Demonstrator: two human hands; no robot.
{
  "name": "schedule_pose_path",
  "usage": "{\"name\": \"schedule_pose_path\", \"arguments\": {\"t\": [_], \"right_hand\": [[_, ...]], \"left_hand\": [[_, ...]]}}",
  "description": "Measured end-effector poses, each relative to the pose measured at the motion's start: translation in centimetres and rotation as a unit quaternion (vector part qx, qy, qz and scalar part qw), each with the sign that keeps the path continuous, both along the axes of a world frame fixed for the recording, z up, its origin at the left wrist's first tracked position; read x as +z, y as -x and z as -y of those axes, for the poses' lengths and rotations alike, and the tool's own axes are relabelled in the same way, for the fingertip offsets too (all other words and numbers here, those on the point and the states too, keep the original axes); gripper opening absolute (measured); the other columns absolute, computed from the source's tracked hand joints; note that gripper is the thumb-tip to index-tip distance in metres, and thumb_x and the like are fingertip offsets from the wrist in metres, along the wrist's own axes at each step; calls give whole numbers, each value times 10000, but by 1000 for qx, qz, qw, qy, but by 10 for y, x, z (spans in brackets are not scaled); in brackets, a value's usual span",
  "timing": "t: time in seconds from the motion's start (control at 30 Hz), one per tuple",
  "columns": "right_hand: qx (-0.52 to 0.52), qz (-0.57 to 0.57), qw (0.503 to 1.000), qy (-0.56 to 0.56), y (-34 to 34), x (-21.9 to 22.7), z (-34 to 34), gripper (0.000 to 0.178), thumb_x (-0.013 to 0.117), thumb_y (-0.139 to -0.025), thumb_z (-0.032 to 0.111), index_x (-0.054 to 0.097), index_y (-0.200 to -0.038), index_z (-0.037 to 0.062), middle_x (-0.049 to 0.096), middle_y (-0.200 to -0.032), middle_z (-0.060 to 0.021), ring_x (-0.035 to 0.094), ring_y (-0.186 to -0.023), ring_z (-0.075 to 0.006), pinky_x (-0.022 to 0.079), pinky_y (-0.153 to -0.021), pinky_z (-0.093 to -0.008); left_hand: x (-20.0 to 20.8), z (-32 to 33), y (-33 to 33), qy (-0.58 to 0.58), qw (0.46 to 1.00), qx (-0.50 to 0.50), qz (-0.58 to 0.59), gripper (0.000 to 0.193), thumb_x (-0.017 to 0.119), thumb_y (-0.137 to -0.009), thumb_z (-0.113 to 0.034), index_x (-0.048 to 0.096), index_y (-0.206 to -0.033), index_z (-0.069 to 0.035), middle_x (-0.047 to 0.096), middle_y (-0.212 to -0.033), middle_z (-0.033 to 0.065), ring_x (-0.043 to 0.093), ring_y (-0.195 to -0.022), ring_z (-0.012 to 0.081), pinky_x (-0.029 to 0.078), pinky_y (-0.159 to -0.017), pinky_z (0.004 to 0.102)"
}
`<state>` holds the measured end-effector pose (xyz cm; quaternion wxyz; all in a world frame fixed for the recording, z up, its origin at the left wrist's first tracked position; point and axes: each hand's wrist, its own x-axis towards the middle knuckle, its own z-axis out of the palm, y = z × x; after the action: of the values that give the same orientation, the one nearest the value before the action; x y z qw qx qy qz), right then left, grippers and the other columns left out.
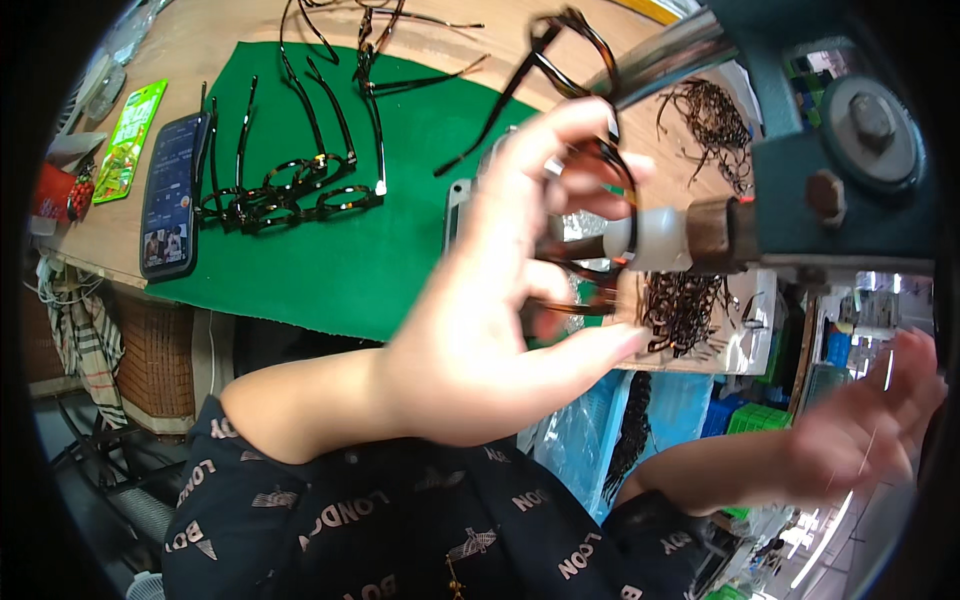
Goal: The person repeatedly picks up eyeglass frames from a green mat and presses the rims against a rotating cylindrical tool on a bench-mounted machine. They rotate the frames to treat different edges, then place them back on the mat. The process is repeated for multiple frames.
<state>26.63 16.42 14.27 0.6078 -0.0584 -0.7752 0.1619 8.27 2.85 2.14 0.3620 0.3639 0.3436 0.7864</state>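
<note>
Left hand (468,305): fingers curled around tortoiseshell eyeglass frame (602,50), thumb stretched away. Machine's white cylindrical tip (655,240) just right of fingers. Left of them, more frames (237,210) on green mat (310,275). Right hand (860,430) blurred; cannot tell finger state.

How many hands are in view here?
2: the left hand, holding an eyeglass frame near the centre, and the right hand, blurred at the far right.

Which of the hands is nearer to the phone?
Left. The left hand holds glasses across the green mat from the phone; the right hand is farther, near the picture's right edge.
</note>
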Motion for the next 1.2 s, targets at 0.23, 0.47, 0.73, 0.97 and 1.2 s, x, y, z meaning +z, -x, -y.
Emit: {"name": "schedule_pose_path", "arguments": {"t": [0.23,0.47,0.73,0.97,1.2], "right_hand": [[-35,415,837,354,-28,-209,20,108,660,-761,-16,596,-847,-5,588,-795,-74,578,-684,-141,471,-635,-235],[-55,459,858,223,-15,-218,20,97,640,-756,-13,565,-815,7,554,-767,-104,549,-683,-232,441,-611,-308],[-40,419,851,315,-28,-209,24,71,622,-784,-16,580,-840,-2,570,-807,-94,568,-680,-177,459,-606,-265],[-25,436,846,305,-29,-214,18,95,642,-765,-25,583,-836,-3,578,-811,-97,564,-672,-183,461,-601,-269],[-26,484,858,170,-22,-212,15,130,657,-727,-9,579,-829,14,570,-771,-112,552,-712,-276,448,-643,-341]], "left_hand": [[-6,32,18,71,993,17,94,815,449,-641,65,150,-1396,-2,492,-1151,234,564,-571,169,460,-518,209],[-23,39,10,52,991,24,118,775,429,-674,123,165,-1390,-18,506,-1068,190,601,-564,186,466,-478,215],[-26,40,13,-29,981,-160,105,293,638,-820,-331,501,-800,-73,545,-852,134,583,-712,287,494,-640,355],[-27,47,27,1,943,-325,76,199,613,-806,-151,611,-679,1,598,-695,122,555,-545,203,428,-484,280],[-12,48,23,156,923,-336,105,38,568,-823,31,572,-834,67,574,-786,113,569,-573,148,444,-549,239]]}}
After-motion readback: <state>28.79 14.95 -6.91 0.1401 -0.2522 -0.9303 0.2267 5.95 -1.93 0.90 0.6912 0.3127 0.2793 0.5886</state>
